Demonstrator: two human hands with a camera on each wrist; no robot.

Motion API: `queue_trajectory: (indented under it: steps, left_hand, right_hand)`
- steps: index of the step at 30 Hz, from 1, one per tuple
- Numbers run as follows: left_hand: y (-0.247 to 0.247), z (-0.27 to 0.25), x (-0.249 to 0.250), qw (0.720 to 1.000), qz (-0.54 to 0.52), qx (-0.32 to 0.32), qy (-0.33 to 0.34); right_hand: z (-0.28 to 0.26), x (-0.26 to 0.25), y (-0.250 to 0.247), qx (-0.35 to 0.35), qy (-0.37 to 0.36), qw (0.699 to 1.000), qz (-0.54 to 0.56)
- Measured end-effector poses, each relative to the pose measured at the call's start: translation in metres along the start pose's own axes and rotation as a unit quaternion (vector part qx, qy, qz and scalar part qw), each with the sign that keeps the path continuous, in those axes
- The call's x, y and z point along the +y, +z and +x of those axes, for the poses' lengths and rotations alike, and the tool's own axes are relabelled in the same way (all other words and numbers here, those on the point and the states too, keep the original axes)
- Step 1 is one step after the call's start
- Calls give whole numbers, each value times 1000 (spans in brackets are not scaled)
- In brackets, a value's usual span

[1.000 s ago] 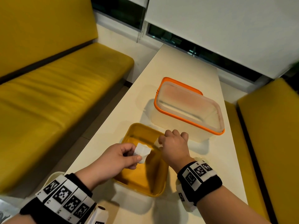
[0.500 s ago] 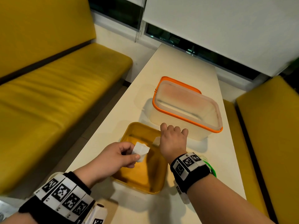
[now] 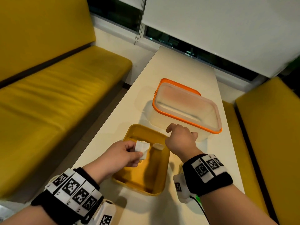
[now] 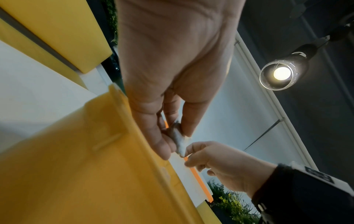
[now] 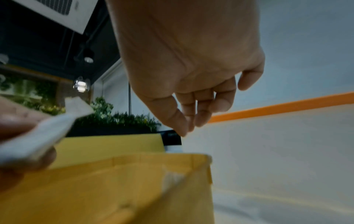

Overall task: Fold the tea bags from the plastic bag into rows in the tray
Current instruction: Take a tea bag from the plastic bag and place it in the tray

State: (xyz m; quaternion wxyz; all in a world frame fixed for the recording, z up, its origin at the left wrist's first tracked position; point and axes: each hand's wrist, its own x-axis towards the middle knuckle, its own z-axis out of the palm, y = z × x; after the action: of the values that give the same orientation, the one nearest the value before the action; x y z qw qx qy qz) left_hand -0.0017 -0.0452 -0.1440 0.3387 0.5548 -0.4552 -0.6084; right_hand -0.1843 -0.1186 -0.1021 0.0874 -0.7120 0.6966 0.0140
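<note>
Tea bag (image 3: pixel 141 148) – pinched in left hand (image 3: pixel 121 155) fingertips | right hand (image 3: pixel 181 140) – loosely curled, empty

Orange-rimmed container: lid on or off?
On. The frosted lid covers the container fully, its orange rim running all round the top; neither hand touches it.

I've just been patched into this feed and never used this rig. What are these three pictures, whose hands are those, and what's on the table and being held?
No machine here: a person's two bare hands with marker bands and cameras on the wrists. The wide picture comes from a head camera looking down; the other two look along each hand from the wrist. On the white table stand a yellow tray and, beyond it, a clear tub with an orange rim. The left hand pinches a small white tea bag above the tray. The right hand hangs by the tray's far corner, fingers loosely curled, holding nothing.
</note>
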Motion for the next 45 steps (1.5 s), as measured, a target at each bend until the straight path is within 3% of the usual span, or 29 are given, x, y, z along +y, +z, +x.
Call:
queue_trajectory:
  steps: [3, 5, 7, 10, 14, 16, 20, 21, 23, 26, 28, 31, 36, 38, 42, 45]
  left_hand:
    - [4, 2, 3, 999, 26, 6, 22]
    - [7, 5, 5, 996, 74, 3, 44]
    - [13, 7, 8, 994, 100, 8, 54]
    - [17, 9, 15, 988, 132, 31, 76]
    - [7, 14, 16, 967, 217, 93, 97]
    - [3, 14, 14, 960, 244, 91, 103]
    - [5, 13, 13, 949, 297, 51, 93]
    - [8, 14, 16, 938, 333, 29, 95]
    - [16, 18, 22, 888, 444, -38, 111]
    - [34, 31, 39, 769, 612, -137, 124]
    - [46, 41, 50, 710, 673, -166, 124]
    - [58, 52, 60, 677, 704, -195, 94]
    - [66, 53, 62, 659, 716, -222, 64]
    - [64, 53, 64, 686, 695, -208, 61]
    - [47, 54, 73, 813, 567, -106, 75]
    - [33, 59, 77, 896, 432, -25, 98]
  right_hand:
    - [-12, -1, -9, -59, -77, 979, 181]
    - [-23, -6, -11, -105, -141, 959, 223]
    - [-27, -10, -6, -94, -179, 959, 198]
    - [-23, -12, -6, -22, -188, 966, 175]
    - [-14, -5, -21, 123, -137, 965, 185]
    - [-11, -2, -27, 131, -126, 971, 153]
    - [-7, -2, -22, 66, -124, 988, 67]
    - [-5, -2, -19, 48, -118, 990, 54]
    - [-3, -1, -14, 25, -99, 994, 38]
    - [-3, 0, -10, 14, -76, 997, 28]
    - [-4, 1, -9, 18, -62, 997, 42]
    - [-6, 4, -7, 18, -41, 997, 66]
    - [-13, 10, -9, 10, -30, 995, 95]
    - [-16, 13, -12, 3, -23, 993, 119]
    - [-13, 23, -19, 8, -43, 985, 168]
    - [-14, 27, -33, -38, -94, 974, 202]
